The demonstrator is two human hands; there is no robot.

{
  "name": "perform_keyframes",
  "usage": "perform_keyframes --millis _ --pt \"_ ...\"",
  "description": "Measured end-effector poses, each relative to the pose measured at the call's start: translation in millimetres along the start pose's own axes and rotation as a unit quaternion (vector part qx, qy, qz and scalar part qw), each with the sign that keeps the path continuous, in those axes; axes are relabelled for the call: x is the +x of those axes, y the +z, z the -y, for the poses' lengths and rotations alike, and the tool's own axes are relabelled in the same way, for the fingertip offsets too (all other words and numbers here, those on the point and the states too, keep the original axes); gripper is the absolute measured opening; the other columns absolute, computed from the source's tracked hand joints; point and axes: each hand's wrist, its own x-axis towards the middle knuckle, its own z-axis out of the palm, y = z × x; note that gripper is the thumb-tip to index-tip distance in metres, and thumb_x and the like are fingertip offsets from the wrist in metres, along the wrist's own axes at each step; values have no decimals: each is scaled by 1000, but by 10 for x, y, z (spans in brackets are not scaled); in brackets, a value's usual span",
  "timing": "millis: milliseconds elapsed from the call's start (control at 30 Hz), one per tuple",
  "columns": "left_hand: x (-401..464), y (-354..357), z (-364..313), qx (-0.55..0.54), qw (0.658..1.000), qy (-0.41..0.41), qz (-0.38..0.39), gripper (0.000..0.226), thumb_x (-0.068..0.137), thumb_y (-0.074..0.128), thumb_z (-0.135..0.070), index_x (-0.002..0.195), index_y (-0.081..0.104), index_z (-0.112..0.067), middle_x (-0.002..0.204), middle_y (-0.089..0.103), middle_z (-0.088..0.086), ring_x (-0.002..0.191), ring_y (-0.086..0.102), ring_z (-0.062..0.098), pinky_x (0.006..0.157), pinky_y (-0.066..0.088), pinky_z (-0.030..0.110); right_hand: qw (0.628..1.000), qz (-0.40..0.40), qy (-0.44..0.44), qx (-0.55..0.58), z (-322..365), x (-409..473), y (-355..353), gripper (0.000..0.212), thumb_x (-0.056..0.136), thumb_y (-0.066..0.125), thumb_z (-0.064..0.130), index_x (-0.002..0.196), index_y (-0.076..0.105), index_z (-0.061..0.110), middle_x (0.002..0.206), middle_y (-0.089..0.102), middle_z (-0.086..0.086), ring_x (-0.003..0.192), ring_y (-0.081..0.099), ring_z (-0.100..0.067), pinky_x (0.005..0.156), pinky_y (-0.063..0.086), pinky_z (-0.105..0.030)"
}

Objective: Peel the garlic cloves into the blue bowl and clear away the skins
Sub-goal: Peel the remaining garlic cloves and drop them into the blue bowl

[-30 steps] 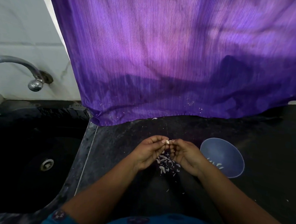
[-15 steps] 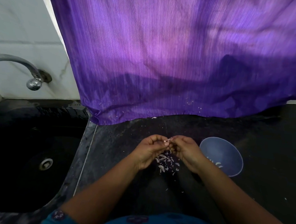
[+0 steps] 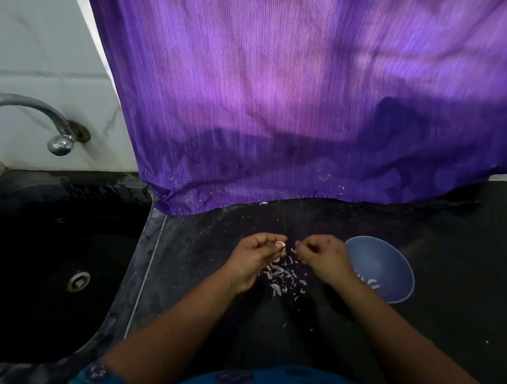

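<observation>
One garlic clove point(image 3: 281, 245) pinched at left hand point(image 3: 253, 260) fingertips, above the counter so skins drop clear | right hand point(image 3: 323, 258) just apart, fingers curled, apparently pinching a skin flake; not certain | skins point(image 3: 281, 277) piled on black counter point(image 3: 201, 277) beneath both hands | blue bowl point(image 3: 389, 257) beside right wrist, holding peeled cloves, within short reach.
</observation>
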Motion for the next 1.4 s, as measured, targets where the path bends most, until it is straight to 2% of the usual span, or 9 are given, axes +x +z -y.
perform_keyframes --millis 133,267,467,533,633,833,1033,1233,1400 --pt "-14 24 26 50 998 25 -11 24 90 57 6 110 67 -4 90 68 10 83 68 11 85 54 22 998 -22 -51 19 3 -66 37 15 75 79 13 70 69 24 62 66 9 58 60 2 56 44 -8" --pt "-30 47 37 91 993 62 -43 38 86 63 8 120 56 -9 76 68 4 73 68 9 72 53 21 993 -29 -68 97 68 -106 50 23 75 76 9 86 63 25 76 70 8 70 65 2 67 50 -10" --pt "-27 69 38 109 989 76 -67 22 81 69 8 97 64 -6 70 70 4 68 67 15 68 55 24 990 -20 -117 76 151 -134 60 35 76 78 11 94 51 21 75 68 11 70 65 7 63 47 -5" --pt "-16 63 40 127 986 81 -68 15 80 69 7 85 69 -7 70 70 5 69 65 17 69 55 25 990 -20 -123 69 151 -133 60 35 76 77 10 95 50 20 73 68 12 69 65 7 62 48 -6" --pt "6 56 50 150 983 86 -62 12 80 71 4 84 73 -7 75 72 8 74 66 19 73 55 28 989 -31 -130 55 154 -129 66 34 76 77 9 94 50 19 69 67 14 68 65 7 61 49 -8" --pt "19 52 88 165 980 97 -58 12 81 71 4 88 74 -6 84 73 15 79 69 22 80 57 33 990 -39 -133 34 139 -121 77 33 74 76 10 91 49 18 66 69 7 63 66 -2 62 56 -31" --pt "23 46 105 166 979 106 -52 16 82 70 4 87 75 -10 83 74 11 80 68 21 82 57 34 991 -50 -117 44 121 -118 108 34 73 78 10 89 49 18 63 68 6 61 66 -4 61 56 -32" --pt "10 37 88 147 983 104 -31 19 86 65 3 94 73 -12 85 73 7 80 66 12 77 53 23 994 -48 -44 89 145 -91 90 37 71 81 19 89 48 17 65 71 8 61 64 3 55 43 -8" --pt "11 54 60 80 995 65 -11 20 87 61 5 98 71 -8 87 72 5 82 66 11 82 51 24 982 -35 24 182 178 -86 91 21 78 74 9 92 62 20 72 72 2 67 68 -4 62 50 -20"
